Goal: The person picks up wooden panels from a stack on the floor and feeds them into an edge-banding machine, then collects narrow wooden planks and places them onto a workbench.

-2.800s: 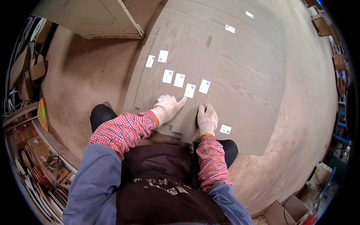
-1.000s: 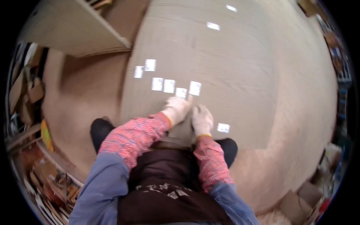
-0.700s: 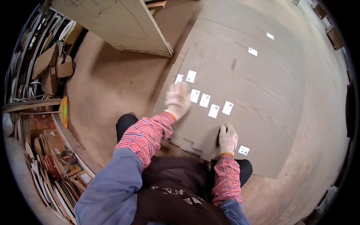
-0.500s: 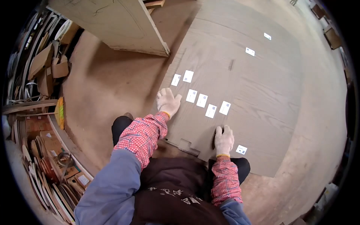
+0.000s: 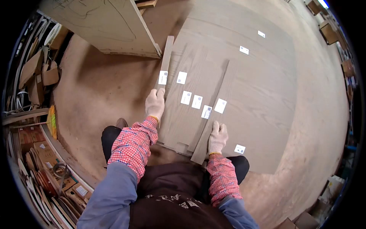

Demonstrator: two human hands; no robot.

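Observation:
My left hand (image 5: pixel 155 104), in a pale knit glove, is closed around a narrow wood-grain strip (image 5: pixel 166 55) at the left edge of the laid-out boards. A white label (image 5: pixel 162 77) sits on that strip just beyond my fingers. My right hand (image 5: pixel 218 138), gloved too, grips a second wood-grain strip (image 5: pixel 202 147) along its right side, near the end closest to me. A dark gap runs along this strip's left side. Grey-brown wood-grain panels (image 5: pixel 263 87) lie around both strips, several with white labels (image 5: pixel 186 97). My fingertips are partly hidden.
An upright board (image 5: pixel 99 26) stands at the upper left. Cardboard boxes (image 5: pixel 49 74) and offcut strips (image 5: pixel 36 183) fill the left side, with a tape roll (image 5: pixel 61 170) among them. More boxes (image 5: pixel 328 32) line the right. My knees flank the panels' near edge.
Both hands have closed on strips. The left strip now stands out from the panels' left edge, and a dark gap has opened beside the right strip. The view has shifted slightly.

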